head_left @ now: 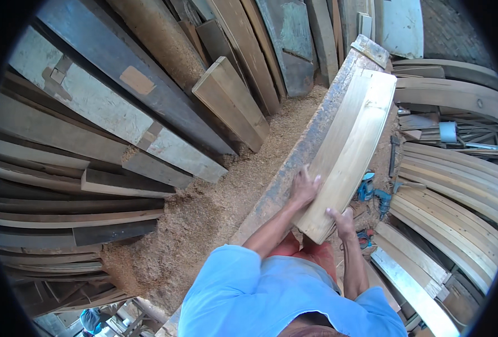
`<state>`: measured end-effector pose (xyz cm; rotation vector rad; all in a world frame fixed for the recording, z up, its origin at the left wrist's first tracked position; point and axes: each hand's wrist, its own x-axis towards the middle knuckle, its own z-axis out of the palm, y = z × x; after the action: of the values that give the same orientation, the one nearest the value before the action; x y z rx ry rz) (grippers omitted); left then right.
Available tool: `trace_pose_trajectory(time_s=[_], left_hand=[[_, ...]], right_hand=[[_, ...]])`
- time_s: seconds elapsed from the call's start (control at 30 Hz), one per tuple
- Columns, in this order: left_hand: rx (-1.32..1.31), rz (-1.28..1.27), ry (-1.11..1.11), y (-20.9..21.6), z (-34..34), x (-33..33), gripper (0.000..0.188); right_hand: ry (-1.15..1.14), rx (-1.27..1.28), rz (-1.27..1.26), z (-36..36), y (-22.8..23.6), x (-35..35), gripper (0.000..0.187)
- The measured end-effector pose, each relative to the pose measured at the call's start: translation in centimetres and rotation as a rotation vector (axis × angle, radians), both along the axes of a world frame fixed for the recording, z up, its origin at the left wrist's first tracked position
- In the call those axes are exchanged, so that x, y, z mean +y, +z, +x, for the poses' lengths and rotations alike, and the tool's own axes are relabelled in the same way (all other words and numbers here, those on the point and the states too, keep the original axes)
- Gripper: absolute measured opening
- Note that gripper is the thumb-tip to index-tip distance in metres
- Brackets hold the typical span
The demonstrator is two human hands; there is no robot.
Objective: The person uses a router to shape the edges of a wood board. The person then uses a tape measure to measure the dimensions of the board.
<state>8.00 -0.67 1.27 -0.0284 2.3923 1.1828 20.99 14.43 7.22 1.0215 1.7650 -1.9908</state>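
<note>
- The sawdust floor left of the workbench lies open.
- Leaning planks wall off the far left.
- Right of the pale curved board, a blue power tool and stacked curved slats crowd the ground.
- The left hand and right hand flank the board's near end.

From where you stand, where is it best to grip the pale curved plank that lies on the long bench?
Probably at its near end, one hand on each long edge. The curved plank runs away along the bench, and both the left hand and right hand already meet it there.
</note>
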Motion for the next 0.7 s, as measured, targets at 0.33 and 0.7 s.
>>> trace_pose_trajectory(time_s=[0.33,0.7], left_hand=[[-0.534,0.316,0.029,2.1,6.9,-6.6,0.074],[-0.743,1.193,0.196,7.2,10.0,-11.0,0.071]], right_hand=[[0.065,0.076,0.301,0.7,7.8,-4.5,0.038],[0.103,0.177,0.019,0.5,17.6,-6.2,0.042]])
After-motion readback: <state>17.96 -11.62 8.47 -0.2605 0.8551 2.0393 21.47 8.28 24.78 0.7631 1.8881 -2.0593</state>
